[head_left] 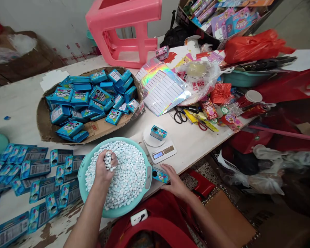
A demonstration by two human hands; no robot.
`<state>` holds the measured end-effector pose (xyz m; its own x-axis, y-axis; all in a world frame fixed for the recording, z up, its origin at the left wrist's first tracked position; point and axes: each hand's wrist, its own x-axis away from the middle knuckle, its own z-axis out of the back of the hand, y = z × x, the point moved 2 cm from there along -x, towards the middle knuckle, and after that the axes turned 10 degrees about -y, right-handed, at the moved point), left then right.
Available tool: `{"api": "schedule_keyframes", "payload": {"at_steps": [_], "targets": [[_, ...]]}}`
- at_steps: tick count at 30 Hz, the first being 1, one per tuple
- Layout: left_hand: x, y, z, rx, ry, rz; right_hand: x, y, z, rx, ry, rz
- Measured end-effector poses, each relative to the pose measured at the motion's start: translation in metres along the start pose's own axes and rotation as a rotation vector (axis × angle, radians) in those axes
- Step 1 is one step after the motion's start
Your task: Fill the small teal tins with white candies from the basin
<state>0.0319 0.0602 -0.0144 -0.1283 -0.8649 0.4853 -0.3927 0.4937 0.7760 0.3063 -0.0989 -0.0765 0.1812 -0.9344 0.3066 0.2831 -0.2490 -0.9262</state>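
Note:
Over a teal basin point(148, 179) full of small white and pale-blue candies point(129, 172), my left hand point(105, 167) is closed around a handful of them. My right hand point(174, 181) has its fingers apart beside a blue candy box point(159, 175) near the table's edge, the fingertips close to the box; whether they touch it I cannot tell. Another blue box point(158, 132) lies on a white digital scale point(164, 151) behind the basin's right side. The scale's display is lit, its digits too small to read.
A cardboard tray point(100, 129) heaped with blue boxes stands behind the basin. More blue boxes point(36, 168) lie in rows at left. Behind are a pink stool point(126, 20), holographic sheets point(162, 84), scissors point(180, 115), and a red-lidded cup point(250, 98).

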Motion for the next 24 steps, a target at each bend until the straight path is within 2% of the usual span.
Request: {"api": "schedule_keyframes", "payload": {"at_steps": [2, 4, 5, 7, 9, 12, 14, 16, 17, 18, 20, 22, 24], "targets": [[-0.002, 0.006, 0.005, 0.247, -0.039, 0.067, 0.000, -0.012, 0.023, 0.057, -0.093, -0.002], [-0.003, 0.011, 0.008, 0.372, -0.042, 0.105, -0.013, -0.025, 0.046, 0.072, -0.056, 0.011], [-0.003, 0.012, 0.009, 0.413, -0.045, 0.113, -0.026, -0.031, 0.056, 0.065, 0.020, 0.019], [-0.003, 0.014, 0.008, 0.476, -0.016, 0.092, -0.061, -0.041, 0.071, 0.048, 0.282, 0.076], [-0.004, 0.011, 0.006, 0.493, 0.056, 0.095, -0.102, -0.049, 0.076, 0.073, 0.461, 0.122], [-0.007, 0.004, 0.002, 0.468, 0.080, 0.208, -0.144, -0.062, 0.070, 0.065, 0.527, 0.139], [-0.008, 0.004, 0.000, 0.464, 0.039, 0.223, -0.148, -0.078, 0.065, 0.047, 0.595, 0.169], [-0.004, 0.014, -0.005, 0.459, 0.018, 0.163, -0.136, -0.101, 0.057, 0.048, 0.654, 0.240], [0.000, 0.021, -0.009, 0.451, 0.010, 0.126, -0.127, -0.115, 0.050, 0.064, 0.638, 0.286], [0.005, 0.031, -0.015, 0.439, -0.001, 0.088, -0.119, -0.129, 0.042, 0.094, 0.567, 0.327], [0.015, 0.050, -0.031, 0.402, -0.033, 0.003, -0.106, -0.154, 0.020, 0.153, 0.345, 0.382], [0.024, 0.065, -0.048, 0.353, -0.057, -0.112, -0.099, -0.169, -0.005, 0.206, 0.182, 0.413], [0.027, 0.070, -0.062, 0.296, -0.062, -0.230, -0.098, -0.174, -0.026, 0.250, 0.112, 0.430]]}}
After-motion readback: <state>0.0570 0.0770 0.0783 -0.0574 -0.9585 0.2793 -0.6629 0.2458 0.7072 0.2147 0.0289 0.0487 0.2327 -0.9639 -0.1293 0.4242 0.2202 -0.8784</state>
